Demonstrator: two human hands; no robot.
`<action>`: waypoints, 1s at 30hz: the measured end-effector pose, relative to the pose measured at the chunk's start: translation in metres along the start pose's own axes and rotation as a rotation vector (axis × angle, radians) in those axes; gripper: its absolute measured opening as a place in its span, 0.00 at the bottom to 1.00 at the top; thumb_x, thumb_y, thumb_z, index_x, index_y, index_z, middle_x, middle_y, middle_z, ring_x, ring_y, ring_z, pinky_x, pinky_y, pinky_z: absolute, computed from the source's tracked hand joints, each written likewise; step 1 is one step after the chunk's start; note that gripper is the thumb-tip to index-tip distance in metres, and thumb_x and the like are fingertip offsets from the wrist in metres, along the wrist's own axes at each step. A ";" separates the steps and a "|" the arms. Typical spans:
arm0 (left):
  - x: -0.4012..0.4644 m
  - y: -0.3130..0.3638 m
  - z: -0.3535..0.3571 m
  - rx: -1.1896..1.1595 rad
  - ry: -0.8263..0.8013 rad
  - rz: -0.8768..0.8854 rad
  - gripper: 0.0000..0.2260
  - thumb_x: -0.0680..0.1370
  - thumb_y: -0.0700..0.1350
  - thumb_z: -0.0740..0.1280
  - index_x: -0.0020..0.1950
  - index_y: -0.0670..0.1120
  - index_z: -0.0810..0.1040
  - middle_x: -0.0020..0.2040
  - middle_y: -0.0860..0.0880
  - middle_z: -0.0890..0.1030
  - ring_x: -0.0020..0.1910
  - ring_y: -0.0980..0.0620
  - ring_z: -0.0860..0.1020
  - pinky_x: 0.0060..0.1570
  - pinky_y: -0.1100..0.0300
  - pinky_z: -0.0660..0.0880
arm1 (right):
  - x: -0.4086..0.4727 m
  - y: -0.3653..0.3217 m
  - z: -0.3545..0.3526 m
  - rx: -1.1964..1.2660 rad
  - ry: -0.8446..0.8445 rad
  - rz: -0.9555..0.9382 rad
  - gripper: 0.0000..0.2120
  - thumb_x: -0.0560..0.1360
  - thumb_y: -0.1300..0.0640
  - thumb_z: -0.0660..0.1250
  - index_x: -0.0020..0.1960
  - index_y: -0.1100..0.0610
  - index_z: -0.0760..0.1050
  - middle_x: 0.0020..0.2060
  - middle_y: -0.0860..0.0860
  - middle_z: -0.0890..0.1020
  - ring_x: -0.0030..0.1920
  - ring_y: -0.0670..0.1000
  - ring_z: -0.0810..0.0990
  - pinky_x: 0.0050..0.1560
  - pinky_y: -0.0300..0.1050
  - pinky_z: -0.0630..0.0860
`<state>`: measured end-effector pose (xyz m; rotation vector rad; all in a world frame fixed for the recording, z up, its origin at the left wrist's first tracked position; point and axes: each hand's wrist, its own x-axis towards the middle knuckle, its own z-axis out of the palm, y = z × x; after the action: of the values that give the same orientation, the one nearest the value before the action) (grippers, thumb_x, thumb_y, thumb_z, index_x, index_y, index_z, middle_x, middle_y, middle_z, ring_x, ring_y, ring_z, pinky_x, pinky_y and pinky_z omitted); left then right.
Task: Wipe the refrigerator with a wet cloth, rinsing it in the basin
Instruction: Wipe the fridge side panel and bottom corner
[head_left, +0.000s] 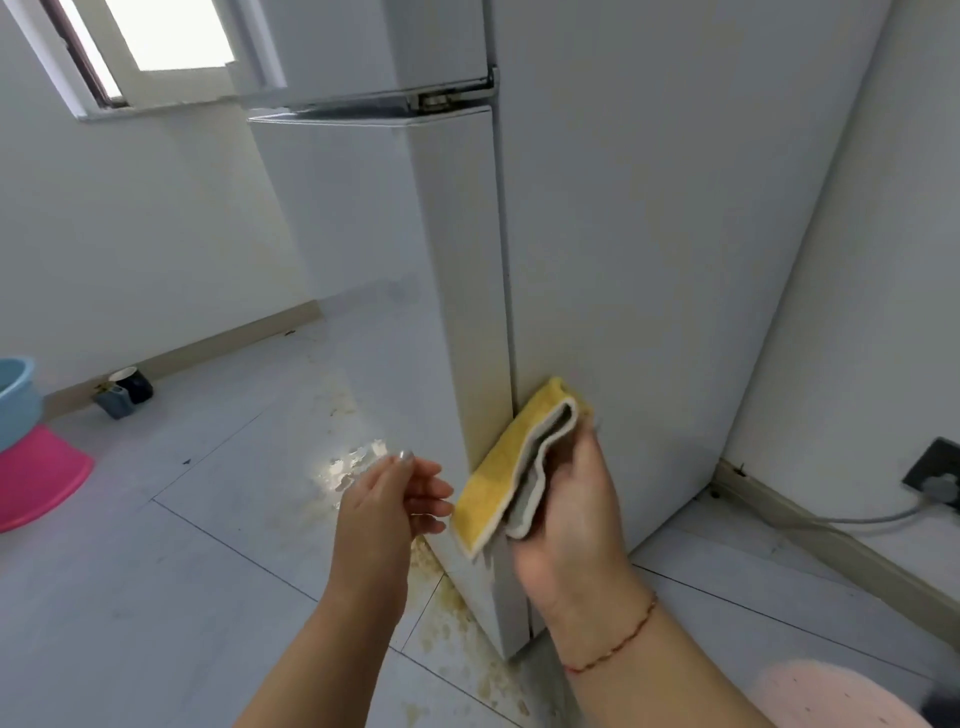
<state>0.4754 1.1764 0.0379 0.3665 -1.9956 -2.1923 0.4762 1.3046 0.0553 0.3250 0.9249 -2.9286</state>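
Yellow cloth (511, 457) hides the right hand's (569, 512) fingers against the refrigerator (649, 234).

Left of the refrigerator (649, 208), a blue basin (15, 400) and pink basin (36, 478) are cut off by the frame edge. The refrigerator's top is cropped.

**Cloth against the refrigerator's lower corner**

The right hand (566, 499) is gripping a folded yellow-and-grey cloth (511, 462), pressing it against the tall white refrigerator (649, 234) near its door seam. The left hand (395, 493) is hovering beside it, fingers loosely spread, holding nothing.
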 end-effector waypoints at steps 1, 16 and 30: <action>0.001 0.003 -0.002 -0.024 0.016 0.023 0.15 0.82 0.41 0.55 0.42 0.38 0.78 0.32 0.43 0.79 0.31 0.47 0.76 0.31 0.56 0.72 | 0.000 0.003 0.013 -0.099 0.006 -0.089 0.24 0.75 0.34 0.54 0.56 0.50 0.77 0.50 0.52 0.82 0.53 0.50 0.80 0.54 0.49 0.75; 0.017 0.024 -0.011 -0.153 0.047 0.051 0.19 0.83 0.45 0.53 0.40 0.38 0.76 0.28 0.44 0.76 0.26 0.49 0.73 0.30 0.56 0.68 | 0.056 0.070 -0.013 -1.397 0.099 -1.203 0.29 0.82 0.43 0.48 0.78 0.46 0.38 0.75 0.50 0.46 0.74 0.58 0.55 0.68 0.65 0.64; 0.011 0.095 -0.005 -0.186 -0.001 0.237 0.19 0.83 0.46 0.54 0.40 0.39 0.77 0.28 0.46 0.76 0.27 0.50 0.73 0.30 0.58 0.69 | 0.048 -0.032 0.116 -1.375 0.076 -1.597 0.28 0.79 0.47 0.60 0.75 0.56 0.59 0.71 0.55 0.57 0.71 0.61 0.60 0.73 0.59 0.57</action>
<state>0.4616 1.1590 0.1314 0.0990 -1.7160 -2.2007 0.4046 1.2650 0.1555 -0.6843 3.9527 -1.6365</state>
